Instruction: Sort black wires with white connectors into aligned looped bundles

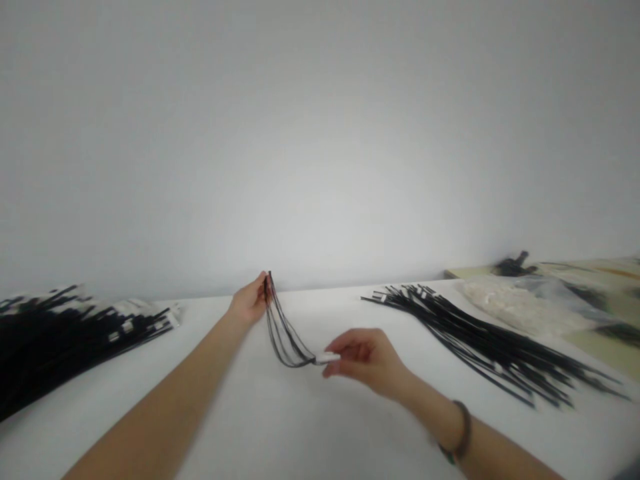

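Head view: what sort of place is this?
Probably a bench for sorting or assembling cables: a white table against a bare wall, heaps of black cables left and right, and a small bundle held between the left hand and right hand.

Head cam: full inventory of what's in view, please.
held wire bundle: one small bunch, black, sagging between both hands above the table centre
white tip: one, white, at the bundle's right end
table: one, white, whole foreground
left wire pile: one large heap, black with white tags, left edge of the table
right wire pile: one fanned spread, black, right of centre
clear bags: count unclear, translucent whitish, far right
wall: plain grey-white, behind
bracelet: one, dark, right wrist
left hand: pinches the bundle's top end
right hand: pinches the white tip
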A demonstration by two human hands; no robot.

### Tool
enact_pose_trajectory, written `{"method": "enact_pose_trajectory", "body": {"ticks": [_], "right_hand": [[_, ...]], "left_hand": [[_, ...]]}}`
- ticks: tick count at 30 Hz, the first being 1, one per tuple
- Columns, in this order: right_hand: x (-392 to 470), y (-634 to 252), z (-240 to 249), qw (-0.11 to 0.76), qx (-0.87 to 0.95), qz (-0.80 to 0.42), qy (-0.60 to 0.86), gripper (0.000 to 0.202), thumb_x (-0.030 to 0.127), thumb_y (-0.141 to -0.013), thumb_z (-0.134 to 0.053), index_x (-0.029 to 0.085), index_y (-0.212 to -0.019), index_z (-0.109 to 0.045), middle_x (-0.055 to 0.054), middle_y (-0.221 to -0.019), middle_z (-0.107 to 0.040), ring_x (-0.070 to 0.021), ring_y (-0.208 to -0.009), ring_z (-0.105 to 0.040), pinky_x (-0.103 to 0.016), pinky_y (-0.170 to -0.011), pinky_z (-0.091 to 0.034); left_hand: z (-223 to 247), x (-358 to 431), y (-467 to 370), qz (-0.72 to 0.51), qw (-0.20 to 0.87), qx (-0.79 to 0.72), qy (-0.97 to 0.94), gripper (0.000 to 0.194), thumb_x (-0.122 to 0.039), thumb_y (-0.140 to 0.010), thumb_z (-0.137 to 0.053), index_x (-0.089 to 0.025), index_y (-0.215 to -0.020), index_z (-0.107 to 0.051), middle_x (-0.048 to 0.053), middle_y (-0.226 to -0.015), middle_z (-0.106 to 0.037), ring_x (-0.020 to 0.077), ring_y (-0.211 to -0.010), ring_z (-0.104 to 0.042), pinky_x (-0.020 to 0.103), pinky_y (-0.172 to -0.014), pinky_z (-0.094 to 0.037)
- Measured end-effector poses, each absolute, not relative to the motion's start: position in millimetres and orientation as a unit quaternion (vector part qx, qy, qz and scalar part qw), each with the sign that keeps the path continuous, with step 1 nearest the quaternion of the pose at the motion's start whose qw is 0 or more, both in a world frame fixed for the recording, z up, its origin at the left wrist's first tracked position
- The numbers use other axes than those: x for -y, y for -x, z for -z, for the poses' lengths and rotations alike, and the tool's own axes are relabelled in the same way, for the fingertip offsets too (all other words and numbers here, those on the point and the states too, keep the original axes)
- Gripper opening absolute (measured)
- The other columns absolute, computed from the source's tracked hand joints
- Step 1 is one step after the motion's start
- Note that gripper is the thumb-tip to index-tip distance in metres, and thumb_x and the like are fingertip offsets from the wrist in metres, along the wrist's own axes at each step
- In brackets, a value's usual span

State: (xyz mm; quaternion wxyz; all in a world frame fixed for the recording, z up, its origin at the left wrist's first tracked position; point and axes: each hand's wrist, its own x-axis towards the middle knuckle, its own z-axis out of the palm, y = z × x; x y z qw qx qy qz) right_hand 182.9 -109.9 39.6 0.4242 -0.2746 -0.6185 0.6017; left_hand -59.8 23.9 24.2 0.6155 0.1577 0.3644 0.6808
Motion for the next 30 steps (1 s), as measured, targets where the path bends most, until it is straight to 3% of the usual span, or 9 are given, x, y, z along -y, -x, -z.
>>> {"method": "enact_pose_trajectory", "body": {"ticks": [3, 8, 15, 22, 30], "right_hand": [[101, -186, -40, 0.490, 0.555, -0.611, 0.281, 0.021, 0.023, -0.059, -0.069, 0.012, -0.075, -0.061, -0.006, -0.064, -0.064, -0.0159, -0.059, -0.060, -0.028, -0.058, -0.046], [79, -192, -36, 0.560, 0.514, -0.544, 0.355, 0.020, 0.031, -0.066, -0.062, 0.012, -0.072, -0.059, -0.004, -0.066, -0.061, -0.0075, -0.049, -0.050, -0.020, -0.047, -0.037], [14, -166, -33, 0.574, 0.514, -0.446, 0.457, 0.026, 0.036, -0.060, -0.063, 0.013, -0.067, -0.056, -0.002, -0.058, -0.058, -0.0086, -0.046, -0.045, -0.020, -0.044, -0.031], [-27, -126, -4, 0.607, 0.526, -0.475, 0.360, 0.023, 0.034, -0.061, -0.062, 0.014, -0.070, -0.056, -0.003, -0.063, -0.060, -0.0100, -0.054, -0.049, -0.021, -0.048, -0.033], [-32, -130, 9, 0.575, 0.504, -0.518, 0.384, 0.024, 0.032, -0.057, -0.065, 0.013, -0.069, -0.057, -0.002, -0.061, -0.060, -0.0072, -0.046, -0.044, -0.020, -0.044, -0.030]], "left_hand": [[-30, -20, 57, -0.643, 0.646, -0.368, -0.181, 0.011, -0.014, -0.076, -0.048, -0.010, -0.067, -0.052, 0.000, -0.053, -0.052, 0.0060, -0.043, -0.049, 0.019, -0.045, -0.046], [-38, -9, 32, -0.611, 0.633, -0.348, -0.324, 0.007, -0.014, -0.067, -0.060, -0.009, -0.071, -0.057, 0.003, -0.063, -0.058, 0.0080, -0.052, -0.054, 0.020, -0.050, -0.047], [-27, -2, -6, -0.686, 0.520, -0.387, -0.331, 0.032, -0.020, -0.051, -0.072, -0.009, -0.079, -0.059, 0.008, -0.071, -0.064, 0.0119, -0.063, -0.059, 0.022, -0.063, -0.047], [-6, -1, -8, -0.717, 0.462, -0.431, -0.294, 0.029, -0.020, -0.050, -0.070, -0.008, -0.073, -0.059, 0.006, -0.062, -0.063, 0.0125, -0.055, -0.058, 0.025, -0.060, -0.047], [-3, -6, -12, -0.724, 0.455, -0.432, -0.286, 0.028, -0.016, -0.047, -0.071, -0.008, -0.071, -0.058, 0.006, -0.060, -0.062, 0.0132, -0.055, -0.058, 0.027, -0.061, -0.047]]}}
